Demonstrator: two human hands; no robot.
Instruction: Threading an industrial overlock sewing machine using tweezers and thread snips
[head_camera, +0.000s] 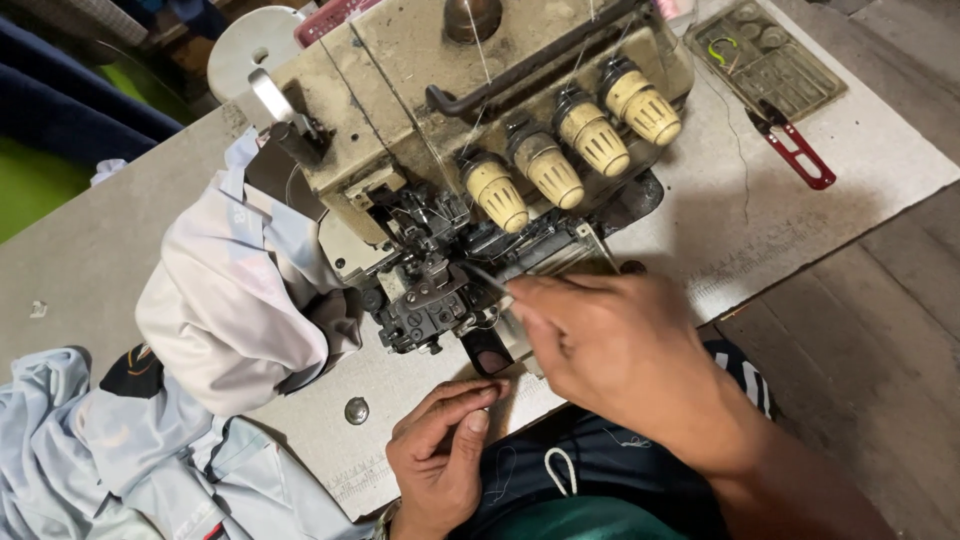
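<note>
**Hands at the needle of a worn overlock machine**

Seen from above, a person's right hand (600, 340) reaches in from the lower right of the frame, its fingers pressed together around a thin dark tool (487, 278), apparently tweezers, whose tip points up and left into the presser-foot area (432, 290) at the centre. The left hand (440, 455) lies at the bottom centre, just below that mechanism, thumb and forefinger pinched together; whether a thread lies between them cannot be told. The beige overlock sewing machine (400, 90), with four cream tension knobs (570, 150), fills the upper centre. Pale fabric (230, 300) bunches just left of the mechanism. Red-handled thread snips (797, 150) lie well apart at upper right on the grey table (90, 240).
</note>
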